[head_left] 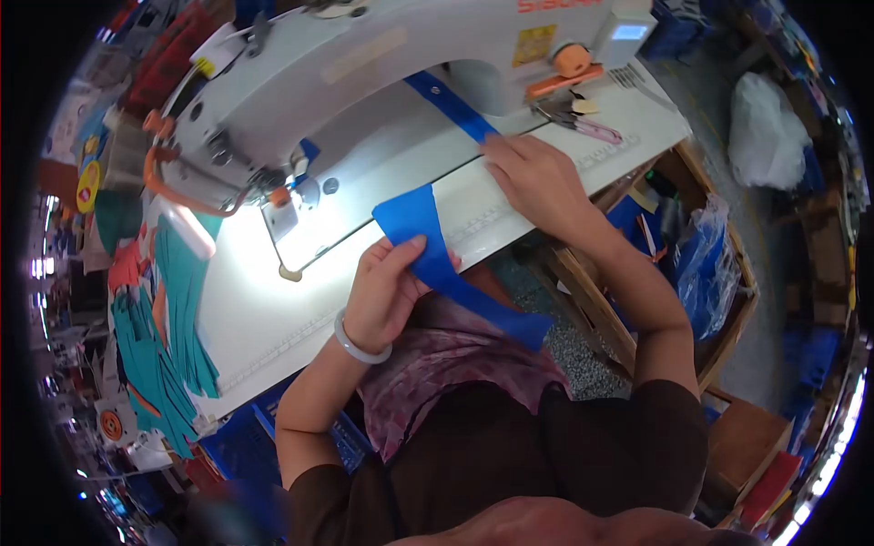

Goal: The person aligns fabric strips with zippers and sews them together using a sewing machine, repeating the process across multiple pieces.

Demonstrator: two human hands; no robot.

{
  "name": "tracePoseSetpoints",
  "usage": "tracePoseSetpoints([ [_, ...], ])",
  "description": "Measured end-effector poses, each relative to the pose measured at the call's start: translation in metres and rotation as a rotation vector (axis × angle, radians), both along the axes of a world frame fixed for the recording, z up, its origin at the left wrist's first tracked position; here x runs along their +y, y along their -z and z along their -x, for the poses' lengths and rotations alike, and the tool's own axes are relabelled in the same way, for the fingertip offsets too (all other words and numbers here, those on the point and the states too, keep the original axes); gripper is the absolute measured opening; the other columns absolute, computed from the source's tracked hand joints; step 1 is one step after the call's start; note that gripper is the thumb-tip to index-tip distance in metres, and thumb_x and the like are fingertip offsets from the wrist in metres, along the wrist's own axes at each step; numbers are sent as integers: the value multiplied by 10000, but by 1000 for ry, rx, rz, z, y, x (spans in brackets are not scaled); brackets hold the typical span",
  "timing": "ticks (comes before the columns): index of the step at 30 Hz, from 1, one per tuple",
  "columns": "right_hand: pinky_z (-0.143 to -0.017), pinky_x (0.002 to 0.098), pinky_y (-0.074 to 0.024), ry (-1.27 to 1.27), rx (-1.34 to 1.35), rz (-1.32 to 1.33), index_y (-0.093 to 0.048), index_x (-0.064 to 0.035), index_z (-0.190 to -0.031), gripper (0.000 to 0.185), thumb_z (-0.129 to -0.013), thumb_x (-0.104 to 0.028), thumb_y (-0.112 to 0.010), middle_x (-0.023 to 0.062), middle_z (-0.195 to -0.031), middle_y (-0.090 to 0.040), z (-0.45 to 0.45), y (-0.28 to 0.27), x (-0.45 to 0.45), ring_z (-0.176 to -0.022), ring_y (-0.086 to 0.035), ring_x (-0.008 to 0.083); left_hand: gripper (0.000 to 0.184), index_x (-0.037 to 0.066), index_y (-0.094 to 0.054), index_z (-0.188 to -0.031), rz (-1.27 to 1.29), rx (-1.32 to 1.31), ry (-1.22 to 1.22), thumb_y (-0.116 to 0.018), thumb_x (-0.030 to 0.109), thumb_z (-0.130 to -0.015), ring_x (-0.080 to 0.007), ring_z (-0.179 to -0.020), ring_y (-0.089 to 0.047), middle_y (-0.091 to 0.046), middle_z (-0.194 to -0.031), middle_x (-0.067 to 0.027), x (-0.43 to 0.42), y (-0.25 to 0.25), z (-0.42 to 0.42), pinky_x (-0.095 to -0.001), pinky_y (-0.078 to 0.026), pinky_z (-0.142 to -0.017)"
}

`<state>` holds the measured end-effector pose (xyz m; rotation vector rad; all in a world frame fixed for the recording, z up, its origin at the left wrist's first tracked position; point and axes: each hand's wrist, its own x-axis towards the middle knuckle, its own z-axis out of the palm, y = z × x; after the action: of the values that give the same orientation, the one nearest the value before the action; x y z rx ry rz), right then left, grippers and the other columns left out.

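My left hand [387,287] pinches a blue fabric piece [414,218] between thumb and fingers, above the front edge of the sewing table. Its wide end points at the machine, and the narrower part hangs down over my lap. My right hand [542,182] has its fingers closed on the near end of a blue strip [455,114], which bears a small round metal-looking spot and runs back under the sewing machine [364,64] arm. Slight blur covers the right fingertips. Left of both hands is the lit needle area [287,214], with neither hand touching it.
Teal fabric strips [182,309] hang over the table's left end. Small snips [596,130] and other small tools lie at the right of the white tabletop [273,337]. A wooden drawer [746,305] with blue material and clear plastic stands at my right. A white plastic bag [769,132] sits beyond.
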<state>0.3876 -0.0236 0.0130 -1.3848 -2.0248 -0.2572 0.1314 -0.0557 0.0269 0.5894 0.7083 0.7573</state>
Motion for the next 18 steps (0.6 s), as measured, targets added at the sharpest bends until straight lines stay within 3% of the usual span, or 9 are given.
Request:
tracePoseSetpoints([
  [2, -732, 372, -533, 52, -102, -28, -702, -62, -982, 120, -894, -121, -646, 95, -849, -721, 17, 0, 37, -807, -676, 299, 244, -97, -557, -1197, 56, 9, -89, -564, 83, -1032, -291, -939, -741, -720, -1061, -245, 6, -2, 11, -344, -620, -843],
  [4, -722, 370, -539, 278, -458, 96, -692, -75, -901, 117, -890, -155, -607, 90, -822, -721, 30, 3, 60, -837, -690, 293, 273, -107, -532, -1218, 119, 17, -177, -556, 93, -1034, -306, -949, -737, -711, -1081, -241, 12, -3, 22, -358, -618, -855],
  [7, -678, 382, -537, 172, -483, 48, -682, -88, -848, 103, -876, -148, -603, 82, -792, -713, 32, -2, 68, -764, -683, 288, 282, -119, -510, -1222, 150, 19, -219, -532, 97, -1041, -312, -968, -731, -695, -1114, -252, 21, 3, 35, -368, -614, -867],
  [9, -634, 404, -532, 102, -489, -104, -711, -91, -874, 88, -855, -118, -629, 88, -819, -717, 30, 2, 75, -649, -649, 288, 292, -130, -487, -1226, 181, 24, -242, -509, 100, -1049, -317, -987, -726, -678, -1146, -263, 25, 7, 41, -379, -609, -880],
  [12, -589, 392, -508, -1, -326, -139, -728, -92, -960, 149, -828, -80, -659, 76, -837, -676, 56, -35, 50, -614, -624, 283, 304, -147, -455, -1242, 253, 68, -269, -448, 96, -1059, -318, -1028, -707, -656, -1169, -273, 30, -3, 36, -406, -588, -935],
  [14, -545, 361, -471, 10, -345, 128, -728, -95, -1024, 219, -814, -59, -677, 65, -863, -605, 80, -65, 16, -640, -605, 260, 320, -148, -435, -1265, 270, 34, -168, -411, 101, -1066, -316, -1029, -706, -652, -1176, -273, 35, -3, 34, -405, -584, -947],
  [18, -500, 349, -436, -246, -456, 273, -646, -66, -1120, 289, -833, -86, -681, 77, -925, -549, 106, -80, -37, -637, -578, 234, 335, -142, -435, -1284, 262, 7, -197, -401, 114, -1070, -317, -1033, -711, -658, -1175, -266, 41, 2, 33, -400, -591, -931],
])
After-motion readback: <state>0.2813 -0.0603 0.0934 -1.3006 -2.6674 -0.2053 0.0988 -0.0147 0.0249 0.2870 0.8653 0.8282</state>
